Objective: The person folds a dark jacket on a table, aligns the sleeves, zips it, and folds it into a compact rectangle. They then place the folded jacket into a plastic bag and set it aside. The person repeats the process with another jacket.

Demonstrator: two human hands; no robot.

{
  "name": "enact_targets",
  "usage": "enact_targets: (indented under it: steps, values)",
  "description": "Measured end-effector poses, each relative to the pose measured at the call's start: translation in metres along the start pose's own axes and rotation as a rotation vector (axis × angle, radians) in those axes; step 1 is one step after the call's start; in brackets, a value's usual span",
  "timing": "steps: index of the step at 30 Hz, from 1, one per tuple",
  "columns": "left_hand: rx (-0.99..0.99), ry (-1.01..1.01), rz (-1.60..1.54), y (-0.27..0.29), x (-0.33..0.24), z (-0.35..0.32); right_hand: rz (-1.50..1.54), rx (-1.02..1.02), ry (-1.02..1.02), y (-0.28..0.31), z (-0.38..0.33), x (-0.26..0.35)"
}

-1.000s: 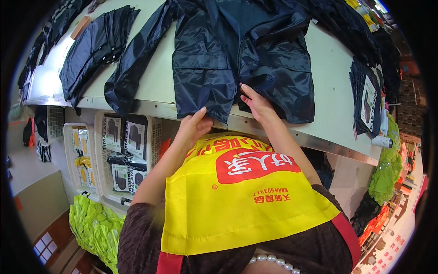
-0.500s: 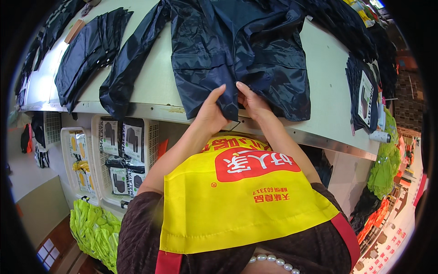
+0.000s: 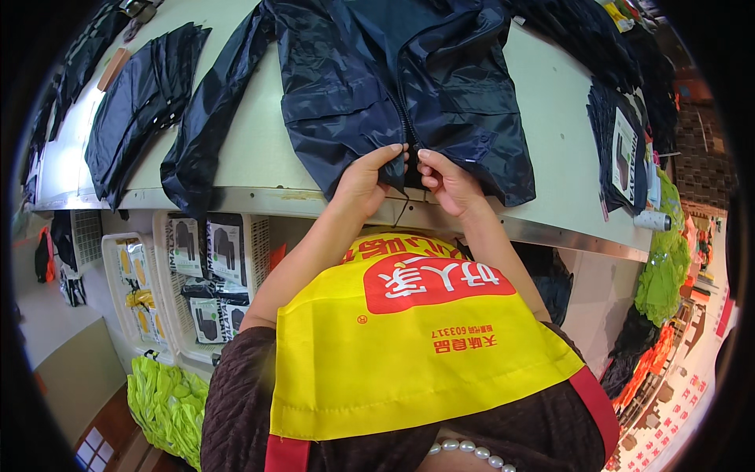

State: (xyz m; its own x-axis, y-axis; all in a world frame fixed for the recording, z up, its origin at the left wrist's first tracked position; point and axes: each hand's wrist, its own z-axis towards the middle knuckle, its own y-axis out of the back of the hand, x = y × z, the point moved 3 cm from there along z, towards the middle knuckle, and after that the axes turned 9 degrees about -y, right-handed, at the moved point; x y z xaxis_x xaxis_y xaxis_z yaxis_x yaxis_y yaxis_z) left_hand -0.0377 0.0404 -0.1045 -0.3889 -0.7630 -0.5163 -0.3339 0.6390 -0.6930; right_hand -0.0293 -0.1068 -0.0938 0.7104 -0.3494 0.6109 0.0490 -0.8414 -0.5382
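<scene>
A dark navy rain jacket (image 3: 334, 86) lies spread on the worktable, its hem hanging at the near edge. Down its middle runs a dark front zipper (image 3: 404, 114), closed above and parting near the hem. My left hand (image 3: 366, 179) pinches the left front edge at the zipper's bottom end between thumb and fingers. Just across a small gap, my right hand (image 3: 450, 179) is closed in a pinch on the right front edge at the zipper's lower end. The exact zipper parts are too small to make out. A thin dark cord (image 3: 403, 211) dangles below the hem between my hands.
Stacks of folded dark garments (image 3: 141, 110) lie left on the pale table (image 3: 244, 153). More packed garments (image 3: 617, 149) and a thread spool (image 3: 653, 220) sit at the right. White baskets (image 3: 167, 267) with packages hang below the metal edge. Bright green material (image 3: 165, 405) is at lower left.
Both hands have drawn the jacket's lower front edges closer together. My right hand has turned, its fingers now curled into view at the zipper. The view has shifted slightly.
</scene>
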Motion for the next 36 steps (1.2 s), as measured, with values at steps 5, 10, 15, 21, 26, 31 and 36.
enact_targets:
  steps: [5, 10, 15, 21, 26, 31, 36]
  values:
    - [0.054, 0.002, -0.04, -0.009, 0.008, -0.001, 0.076, -0.076, 0.051, -0.008, 0.001, -0.006]
    - [0.015, 0.004, 0.01, -0.011, 0.01, -0.005, 0.079, -0.117, 0.094, -0.005, 0.003, -0.011]
    - [0.038, 0.048, 0.024, -0.018, 0.009, -0.014, 0.099, -0.082, 0.098, -0.002, 0.004, -0.011]
    - [0.025, -0.022, -0.051, -0.02, 0.01, -0.011, 0.121, -0.083, 0.072, -0.003, 0.001, -0.008]
    - [-0.008, -0.015, -0.064, -0.019, 0.012, -0.007, 0.082, -0.175, 0.102, -0.009, -0.002, -0.008]
    - [-0.037, -0.015, -0.046, -0.02, 0.013, -0.009, 0.062, -0.159, 0.14, -0.007, -0.002, -0.008]
    - [0.045, 0.035, 0.13, -0.019, 0.016, -0.012, 0.155, -0.161, 0.151, 0.003, 0.007, -0.014]
